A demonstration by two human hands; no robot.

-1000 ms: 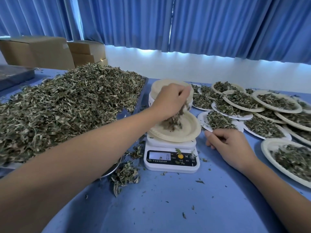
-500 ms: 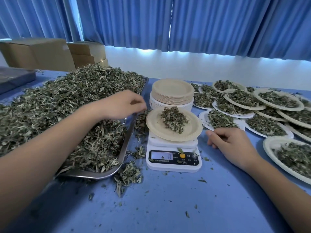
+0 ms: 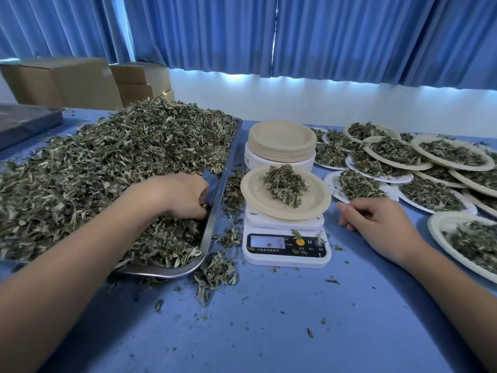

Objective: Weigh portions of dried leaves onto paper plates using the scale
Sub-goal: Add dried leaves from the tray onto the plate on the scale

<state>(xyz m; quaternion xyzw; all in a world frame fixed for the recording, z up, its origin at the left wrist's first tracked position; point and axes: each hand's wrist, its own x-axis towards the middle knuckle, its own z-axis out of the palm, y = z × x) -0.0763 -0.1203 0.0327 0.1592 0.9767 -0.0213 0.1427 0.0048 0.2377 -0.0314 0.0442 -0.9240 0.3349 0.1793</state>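
A paper plate (image 3: 258, 200) of dried leaves (image 3: 285, 184) sits on the scale (image 3: 285, 246). To the left of the scale, the left hand (image 3: 183, 196) digs into the heaped tray (image 3: 212, 224), its fingers curled under and their grasp hidden. To the right, the right hand (image 3: 376, 224) rests on the desk (image 3: 269, 319), its fingers loosely curled and empty. Stacked plates (image 3: 282, 141) stand behind the scale, and filled plates (image 3: 454, 168) crowd the desk further right.

Visible body: both upper limbs, seen from the wearer's own head; left forearm (image 3: 80, 265) bare along its whole visible length, from the near left corner up to the wrist; right forearm (image 3: 457, 305) bare likewise, from the near right edge up to the wrist; left hand (image 3: 183, 196) bare, back and knuckles showing; right hand (image 3: 382, 227) bare, back, knuckles and thumb showing.
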